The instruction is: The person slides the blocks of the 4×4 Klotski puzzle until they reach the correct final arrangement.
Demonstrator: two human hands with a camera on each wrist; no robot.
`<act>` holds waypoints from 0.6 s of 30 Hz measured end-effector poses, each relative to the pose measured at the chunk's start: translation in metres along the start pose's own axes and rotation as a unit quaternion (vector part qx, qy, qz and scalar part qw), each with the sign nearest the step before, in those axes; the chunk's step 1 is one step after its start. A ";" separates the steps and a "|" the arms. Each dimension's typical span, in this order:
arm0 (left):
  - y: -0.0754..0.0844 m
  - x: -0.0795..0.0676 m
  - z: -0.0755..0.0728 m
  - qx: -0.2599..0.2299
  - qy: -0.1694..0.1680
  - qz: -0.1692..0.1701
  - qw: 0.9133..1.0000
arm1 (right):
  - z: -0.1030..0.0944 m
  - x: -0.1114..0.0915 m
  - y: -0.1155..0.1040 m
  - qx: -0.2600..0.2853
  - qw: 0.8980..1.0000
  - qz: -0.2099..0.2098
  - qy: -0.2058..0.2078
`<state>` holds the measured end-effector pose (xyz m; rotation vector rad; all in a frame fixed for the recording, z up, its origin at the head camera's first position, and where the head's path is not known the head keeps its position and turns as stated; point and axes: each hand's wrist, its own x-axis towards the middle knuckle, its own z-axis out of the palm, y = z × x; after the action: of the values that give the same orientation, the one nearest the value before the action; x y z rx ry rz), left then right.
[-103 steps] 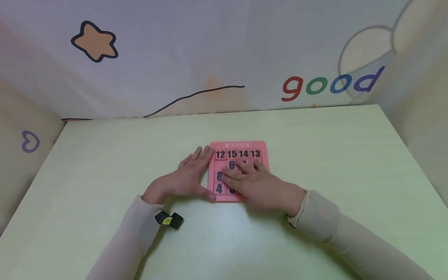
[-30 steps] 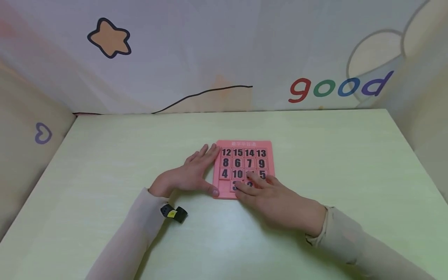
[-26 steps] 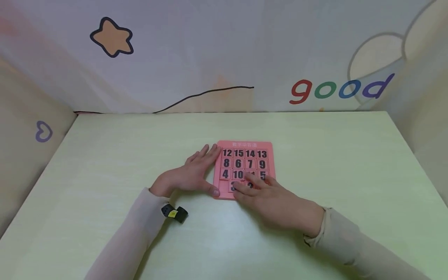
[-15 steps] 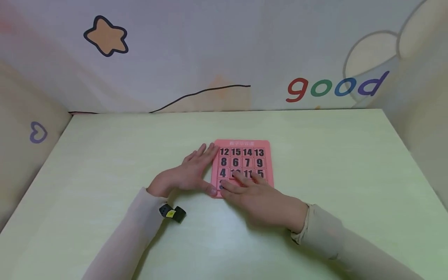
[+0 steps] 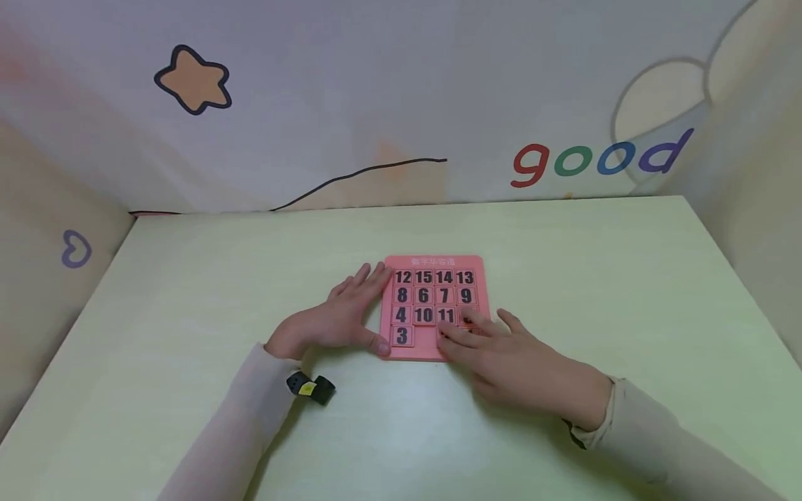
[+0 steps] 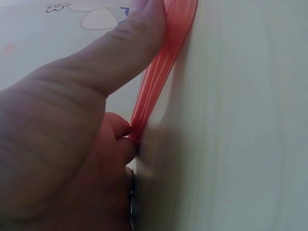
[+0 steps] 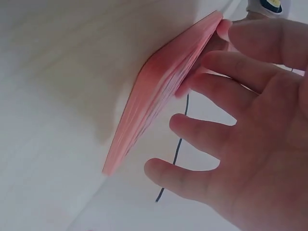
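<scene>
A pink sliding number puzzle (image 5: 432, 261) lies flat on the table. My left hand (image 5: 335, 320) rests at its left side, fingers stretched along the upper left edge and thumb at the lower left corner; the left wrist view shows the thumb against the pink frame edge (image 6: 159, 72). My right hand (image 5: 526, 365) reaches over the lower right part, straight fingertips touching the tiles and hiding several of them. Tile 3 (image 5: 402, 337) sits in the bottom left corner, with a tile-wide gap to its right. Seen from the right wrist, the fingers are spread beside the puzzle.
The pale green table (image 5: 207, 278) surrounds the puzzle. A printed cloth (image 5: 351, 90) with a star and the word "good" rises behind it. A small black device with a yellow label (image 5: 310, 387) sits on the left wrist.
Tiles 8 and 4 have slid up one place in the left column. Tile 3 has slid left into the corner. The right hand then moved right; the left hand keeps its place.
</scene>
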<state>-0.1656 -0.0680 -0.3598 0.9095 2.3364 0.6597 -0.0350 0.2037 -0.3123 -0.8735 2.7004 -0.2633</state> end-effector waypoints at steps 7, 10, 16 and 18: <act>0.002 0.000 -0.003 0.006 -0.002 0.008 1.000 | 0.003 -0.012 0.001 -0.001 1.000 0.013 -0.002; 0.001 0.000 -0.002 0.007 -0.002 0.004 1.000 | 0.005 -0.010 -0.001 0.001 1.000 0.006 -0.001; 0.001 0.002 0.001 0.008 0.000 -0.001 1.000 | 0.009 -0.002 -0.007 0.001 1.000 -0.001 -0.002; 0.000 0.001 0.003 0.005 0.005 -0.002 1.000 | 0.010 0.001 -0.009 0.000 1.000 -0.003 -0.004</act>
<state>-0.1645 -0.0667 -0.3618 0.9087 2.3513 0.6518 -0.0278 0.1947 -0.3197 -0.8818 2.6908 -0.2606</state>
